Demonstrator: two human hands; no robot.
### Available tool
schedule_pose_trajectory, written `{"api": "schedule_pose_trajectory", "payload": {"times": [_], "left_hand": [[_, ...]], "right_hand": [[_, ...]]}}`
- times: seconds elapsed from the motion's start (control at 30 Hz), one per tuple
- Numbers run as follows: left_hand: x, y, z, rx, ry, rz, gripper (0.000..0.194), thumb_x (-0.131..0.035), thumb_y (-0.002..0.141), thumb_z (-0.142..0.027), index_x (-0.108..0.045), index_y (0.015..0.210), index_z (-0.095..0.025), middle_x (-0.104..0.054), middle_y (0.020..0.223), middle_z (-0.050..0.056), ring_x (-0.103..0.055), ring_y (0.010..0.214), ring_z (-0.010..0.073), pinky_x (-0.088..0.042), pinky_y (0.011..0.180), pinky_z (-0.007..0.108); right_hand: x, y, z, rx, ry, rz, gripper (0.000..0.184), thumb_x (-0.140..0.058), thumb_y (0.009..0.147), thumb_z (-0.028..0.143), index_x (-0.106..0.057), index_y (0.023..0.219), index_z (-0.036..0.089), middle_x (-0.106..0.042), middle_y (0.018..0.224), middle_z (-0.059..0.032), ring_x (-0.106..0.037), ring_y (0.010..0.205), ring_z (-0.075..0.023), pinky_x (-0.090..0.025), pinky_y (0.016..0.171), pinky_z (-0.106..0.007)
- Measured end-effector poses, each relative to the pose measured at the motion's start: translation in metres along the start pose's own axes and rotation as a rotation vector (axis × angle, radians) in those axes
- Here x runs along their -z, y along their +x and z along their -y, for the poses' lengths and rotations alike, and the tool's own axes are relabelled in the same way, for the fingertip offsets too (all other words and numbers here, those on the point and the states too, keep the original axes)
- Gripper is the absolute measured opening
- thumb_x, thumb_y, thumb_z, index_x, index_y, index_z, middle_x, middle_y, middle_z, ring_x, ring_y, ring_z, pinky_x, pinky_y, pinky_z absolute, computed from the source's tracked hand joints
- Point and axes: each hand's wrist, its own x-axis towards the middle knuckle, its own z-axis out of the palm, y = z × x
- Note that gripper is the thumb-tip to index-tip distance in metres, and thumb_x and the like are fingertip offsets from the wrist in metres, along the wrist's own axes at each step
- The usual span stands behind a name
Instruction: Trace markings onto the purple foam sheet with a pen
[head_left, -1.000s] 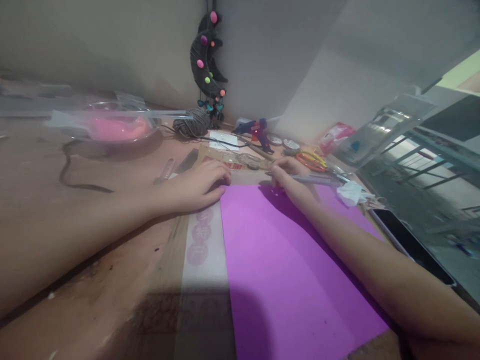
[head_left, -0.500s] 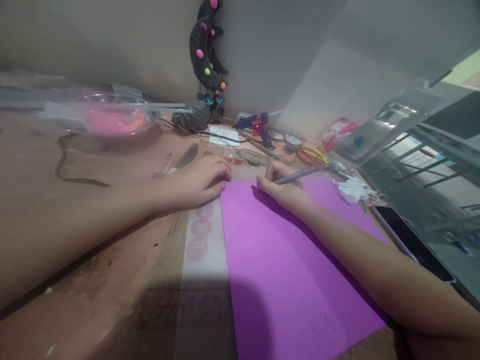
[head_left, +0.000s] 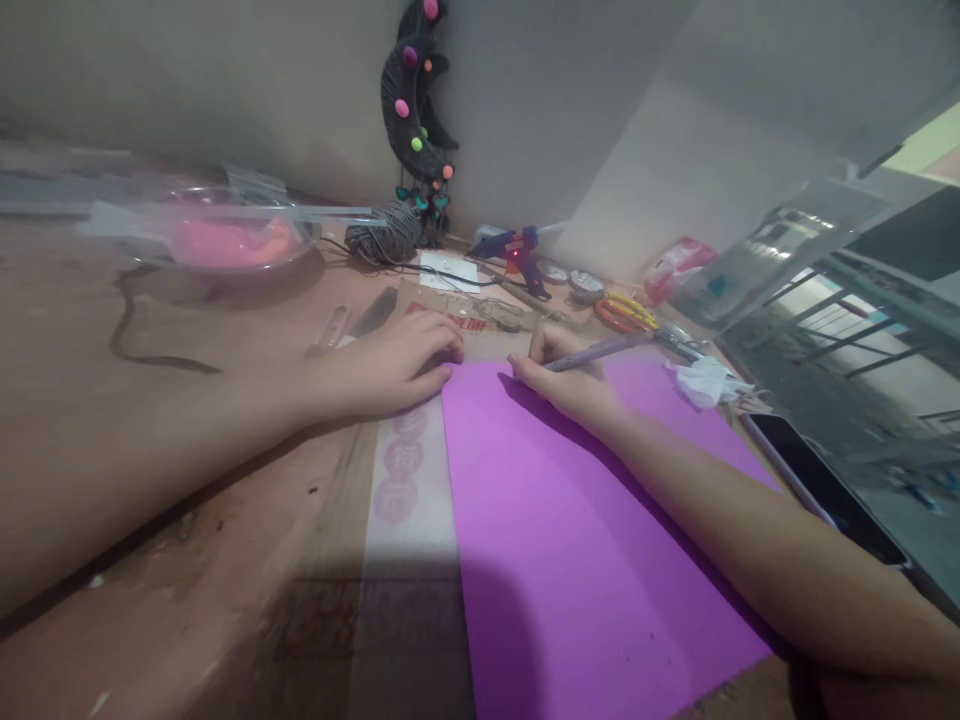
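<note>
A large purple sheet of paper [head_left: 525,520] lies on a flattened cardboard piece [head_left: 330,560] that has a printed tape strip [head_left: 409,470] along it. My left hand [head_left: 405,360] rests palm down at the sheet's far left corner. Its fingers are bent, with a gap between thumb and forefinger and nothing held. Over the sheet's far part, my right hand [head_left: 559,370] is closed around a greyish pen [head_left: 600,351]. The pen slants up to the right, and its tip sits low by the paper; whether it touches I cannot tell.
Along the back stand a clear bowl [head_left: 300,245] with pink stuff, grey yarn [head_left: 384,235] and a blue glue gun [head_left: 514,255]. Scissors [head_left: 626,312], a crumpled tissue [head_left: 705,381] and a phone [head_left: 825,490] lie to the right. A black moon ornament [head_left: 409,110] hangs behind.
My right hand has shifted very slightly left with the pen. My left hand and the purple paper have stayed in place.
</note>
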Motion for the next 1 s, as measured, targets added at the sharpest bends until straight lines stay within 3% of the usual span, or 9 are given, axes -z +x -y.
{"api": "schedule_pose_trajectory", "payload": {"times": [1.0], "left_hand": [[0.0019, 0.0000, -0.0024, 0.003, 0.018, 0.028, 0.024, -0.046, 0.103, -0.034, -0.063, 0.111, -0.019, -0.064, 0.133, 0.015, -0.058, 0.129, 0.0298, -0.044, 0.116, 0.051]], "right_hand": [[0.0023, -0.0041, 0.0013, -0.004, 0.036, 0.038, 0.033, -0.063, 0.077, 0.032, -0.034, 0.062, 0.026, -0.041, 0.057, 0.0062, -0.041, 0.058, -0.0125, -0.032, 0.058, -0.028]]}}
